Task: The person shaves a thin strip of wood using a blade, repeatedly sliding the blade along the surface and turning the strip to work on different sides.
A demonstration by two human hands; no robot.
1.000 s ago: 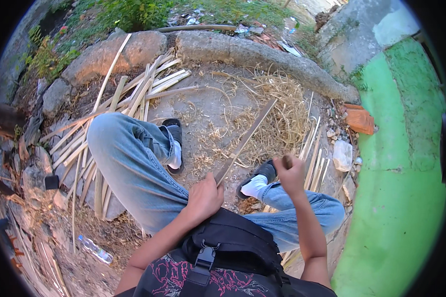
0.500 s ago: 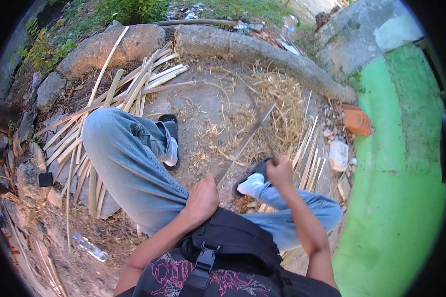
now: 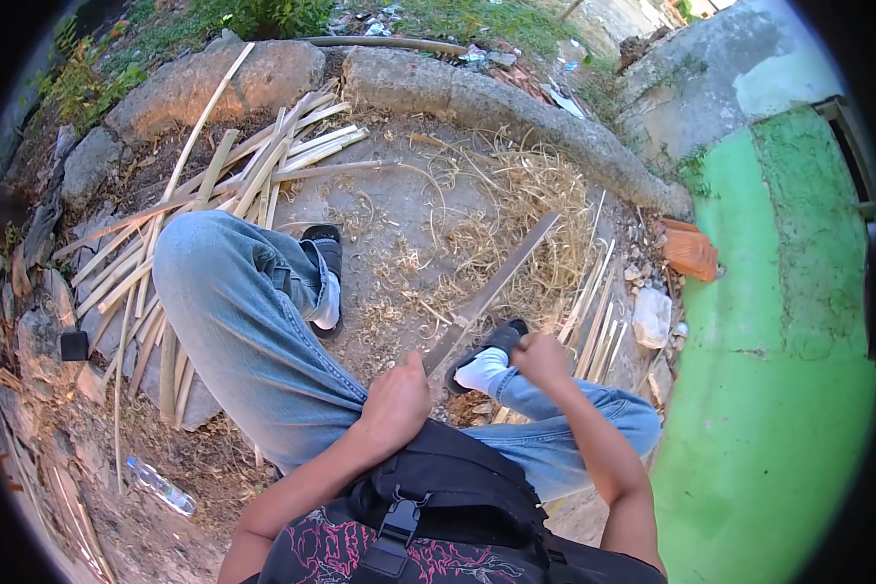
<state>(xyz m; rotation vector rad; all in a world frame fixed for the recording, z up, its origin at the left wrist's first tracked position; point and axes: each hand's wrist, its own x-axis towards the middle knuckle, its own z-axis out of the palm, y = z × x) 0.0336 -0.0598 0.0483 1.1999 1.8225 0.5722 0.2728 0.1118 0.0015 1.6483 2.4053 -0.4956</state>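
Below centre, my left hand (image 3: 396,404) is closed around the near end of a long, flat, brownish-grey blade-like strip (image 3: 504,274). It slants away to the upper right, with a paler edge and a step in its width near my hand. Whether it is metal or wood I cannot tell. My right hand (image 3: 543,363) is a closed fist over my bent right leg, beside the dark sandal (image 3: 506,336); what it grips is hidden. Pale curled shavings (image 3: 545,180) lie heaped beyond the strip.
Long pale wooden strips (image 3: 263,175) are stacked to the left past my knee. More thin strips (image 3: 594,331) lie right of my foot. A stone kerb (image 3: 438,83) bounds the far side. A green wall (image 3: 749,389), an orange brick (image 3: 689,249) and a plastic bottle (image 3: 163,487) are around me.
My right hand has drawn slightly left and lower; a thin dark piece seen projecting above it earlier no longer shows. The blade-like strip's far end has shifted slightly right, my left hand staying closed.
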